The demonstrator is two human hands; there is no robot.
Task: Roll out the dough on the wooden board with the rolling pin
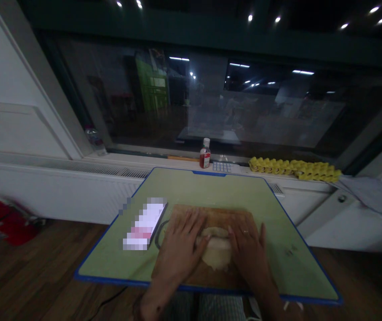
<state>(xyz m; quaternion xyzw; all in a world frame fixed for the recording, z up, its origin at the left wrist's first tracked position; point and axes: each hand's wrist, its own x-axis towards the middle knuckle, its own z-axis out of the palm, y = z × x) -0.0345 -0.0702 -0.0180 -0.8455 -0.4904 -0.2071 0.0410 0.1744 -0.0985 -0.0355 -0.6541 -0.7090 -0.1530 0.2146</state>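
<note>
A flattened piece of pale dough [218,261] lies on a wooden board [204,280]. Across it runs a light-coloured rolling pin [215,243], its ends hidden under my hands. My left hand [187,232] presses on the pin's left end, fingers stretched forward and apart, thumb pointing toward the dough. On the opposite end rests my right hand [246,240], also flat with its fingers spread; a ring shows on one finger. Both palms hide what they touch.
The board sits on a green folding table [207,187] with a blue rim. A lit phone [145,225] stands left of the board, beside a partly hidden round object. On the windowsill are a red-labelled bottle [205,156], yellow egg cartons [294,168] and a clear bottle [95,140].
</note>
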